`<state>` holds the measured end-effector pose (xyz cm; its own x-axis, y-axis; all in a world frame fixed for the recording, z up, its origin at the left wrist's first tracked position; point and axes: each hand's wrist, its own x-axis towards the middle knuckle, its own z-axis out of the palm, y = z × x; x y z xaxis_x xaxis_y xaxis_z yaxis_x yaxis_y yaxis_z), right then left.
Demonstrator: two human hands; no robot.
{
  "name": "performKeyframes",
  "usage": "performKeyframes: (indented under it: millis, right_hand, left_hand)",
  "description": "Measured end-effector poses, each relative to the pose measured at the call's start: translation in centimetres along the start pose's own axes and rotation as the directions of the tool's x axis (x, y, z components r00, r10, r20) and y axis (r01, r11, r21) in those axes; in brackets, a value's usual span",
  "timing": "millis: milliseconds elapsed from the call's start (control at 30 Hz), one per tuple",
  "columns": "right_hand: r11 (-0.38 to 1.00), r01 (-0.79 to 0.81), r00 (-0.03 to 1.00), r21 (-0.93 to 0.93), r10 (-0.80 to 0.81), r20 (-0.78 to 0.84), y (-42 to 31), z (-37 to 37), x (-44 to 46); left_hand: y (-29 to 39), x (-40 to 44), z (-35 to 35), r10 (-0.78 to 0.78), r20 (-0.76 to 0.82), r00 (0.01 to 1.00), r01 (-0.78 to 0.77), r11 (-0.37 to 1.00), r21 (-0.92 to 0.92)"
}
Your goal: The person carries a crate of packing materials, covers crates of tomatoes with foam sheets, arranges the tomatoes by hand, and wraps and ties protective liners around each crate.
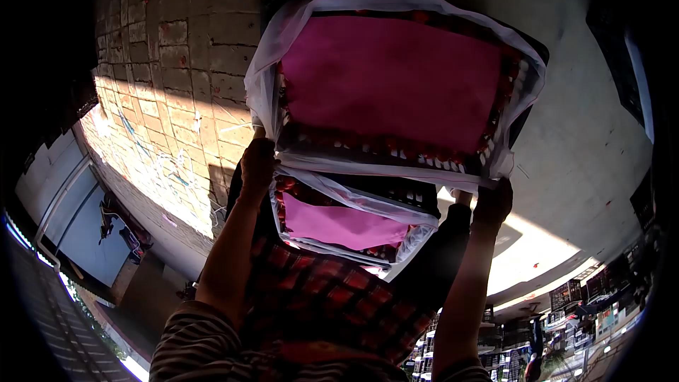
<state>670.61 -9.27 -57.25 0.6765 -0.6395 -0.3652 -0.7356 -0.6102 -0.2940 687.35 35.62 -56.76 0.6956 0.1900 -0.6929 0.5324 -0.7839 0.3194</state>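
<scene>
The head view was filled chiefly by a dark crate (539,46), over whose rim a translucent white liner (265,74) was draped. Inside it, a large pink sheet (389,81) was spread. Nearer the body, a second crate (399,191) was partly covered by a smaller pink sheet (339,223). The liner's near corners were held by the left hand (258,161) and right hand (493,201), their fingers curled nearly closed; whether the rim was also gripped could not be told. Around both sheets, red pieces (286,185) were exposed.
</scene>
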Motion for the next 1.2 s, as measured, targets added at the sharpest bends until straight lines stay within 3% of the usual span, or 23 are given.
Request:
performKeyframes:
  millis: [33, 67, 100, 133, 167, 200, 267, 300, 333, 400, 467, 533, 567, 633, 700, 767, 800, 833, 900, 1033, 1067, 1100, 1200]
  right_hand:
    - [0.983, -0.184, 0.971, 0.019, 0.179, 0.16, 0.6, 0.5, 1.0]
    - [0.985, -0.174, 0.973, 0.012, 0.17, 0.159, 0.8, 0.5, 1.2]
    - [0.971, -0.228, 0.957, 0.067, 0.211, 0.2, 0.8, 0.6, 1.3]
    - [0.952, -0.281, 0.937, 0.118, 0.246, 0.247, 0.9, 0.8, 1.4]
    - [0.957, -0.27, 0.937, 0.108, 0.235, 0.258, 1.7, 1.3, 1.0]
    - [0.978, -0.21, 0.956, 0.018, 0.202, 0.213, 2.7, 1.6, 0.1]
    - [0.977, -0.05, 0.976, -0.206, 0.092, 0.197, 2.7, 0.6, -1.2]
    - [0.975, -0.046, 0.977, -0.218, 0.09, 0.195, 4.3, 1.1, -2.0]
    - [0.998, -0.06, 0.963, 0.004, 0.057, 0.264, 6.8, 2.1, -2.9]
    - [0.991, 0.016, 0.938, 0.131, -0.06, 0.341, 4.3, 0.8, -3.4]
    - [0.98, 0.182, 0.898, 0.086, -0.201, 0.392, 1.9, -0.1, -3.7]
    - [0.811, 0.512, 0.819, -0.284, -0.36, 0.447, 3.9, -1.1, -2.8]
    - [0.727, 0.555, 0.808, -0.404, -0.357, 0.468, 5.5, -1.5, -2.3]
    - [0.624, 0.487, 0.852, -0.611, -0.188, 0.488, 11.9, -0.8, 0.5]
    - [0.618, 0.442, 0.887, -0.65, -0.19, 0.422, 11.0, -1.1, 2.8]
    - [0.641, 0.433, 0.901, -0.634, -0.302, 0.31, 5.1, -2.7, 3.7]
    - [0.62, 0.457, 0.885, -0.638, -0.386, 0.258, 3.4, -3.0, 3.8]
    - [0.619, 0.456, 0.885, -0.64, -0.393, 0.251, 3.2, -2.9, 4.0]
    - [0.611, 0.452, 0.882, -0.649, -0.414, 0.225, 3.1, -3.2, 3.7]
    - [0.675, 0.363, 0.929, -0.643, -0.315, 0.194, 1.0, -4.9, 2.1]
    - [0.779, 0.259, 0.965, -0.571, -0.24, 0.11, 0.8, -5.1, 1.6]
    - [0.935, -0.013, 0.987, -0.355, -0.045, -0.155, 0.1, -4.9, 0.8]
    - [0.905, -0.017, 0.998, -0.425, -0.008, -0.056, 0.7, -5.0, 0.4]
  left_hand:
    - [-1.6, 0.6, -0.3, 0.072, 0.083, 0.994, -0.078, 0.994, 0.071]
    - [-2.0, 0.8, -0.8, 0.068, 0.081, 0.994, -0.073, 0.996, 0.059]
    - [-2.5, 1.1, -1.2, 0.011, 0.071, 0.997, 0.004, 0.978, -0.206]
    - [-3.2, 1.2, -1.5, -0.029, 0.07, 0.997, 0.051, 0.939, -0.339]
    - [-3.4, 1.2, -1.8, -0.069, 0.07, 0.995, 0.094, 0.88, -0.465]
    - [-1.6, 1.5, -2.4, 0.099, 0.27, 0.958, 0.052, 0.864, -0.5]
    - [-2.6, 3.6, -1.6, 0.116, 0.571, 0.813, 0.411, 0.581, -0.702]
    - [-4.8, 4.1, -1.1, 0.118, 0.575, 0.81, 0.418, 0.572, -0.706]
    - [-7.1, 4.3, -0.9, 0.174, 0.463, 0.869, 0.161, 0.785, -0.598]
    - [-6.3, 3.4, -1.8, 0.257, 0.355, 0.899, -0.099, 0.908, -0.408]
    - [-2.7, 1.7, -3.0, -0.253, 0.223, 0.941, 0.319, 0.883, -0.344]
    - [-0.3, 0.3, -3.8, -0.192, 0.146, 0.97, 0.234, 0.894, -0.382]
    - [0.6, -0.2, -4.1, -0.144, 0.084, 0.986, 0.166, 0.902, -0.398]
    - [2.1, 0.7, -5.0, -0.149, 0.167, 0.975, 0.216, 0.823, -0.526]
    - [5.3, 2.8, -7.4, -0.009, 0.0, 1.0, 0.008, 0.972, -0.236]
    - [9.9, 2.7, -8.9, 0.243, -0.263, 0.934, -0.224, 0.969, 0.099]
    - [10.6, 3.4, -9.4, 0.43, -0.094, 0.898, -0.403, 0.889, 0.215]
    - [11.6, 3.3, -8.8, 0.448, 0.0, 0.894, -0.399, 0.797, 0.453]
    - [11.8, 4.0, -6.9, 0.55, 0.166, 0.818, -0.535, 0.624, 0.57]
    - [9.0, 8.6, -5.9, 0.58, -0.045, 0.813, -0.487, 0.721, 0.492]
    - [11.0, 7.9, -7.1, 0.502, -0.021, 0.865, -0.428, 0.758, 0.492]
    - [11.1, 7.9, -7.7, 0.583, -0.108, 0.805, -0.514, 0.777, 0.363]
    - [12.6, 8.8, -8.5, 0.545, -0.199, 0.815, -0.495, 0.832, 0.252]
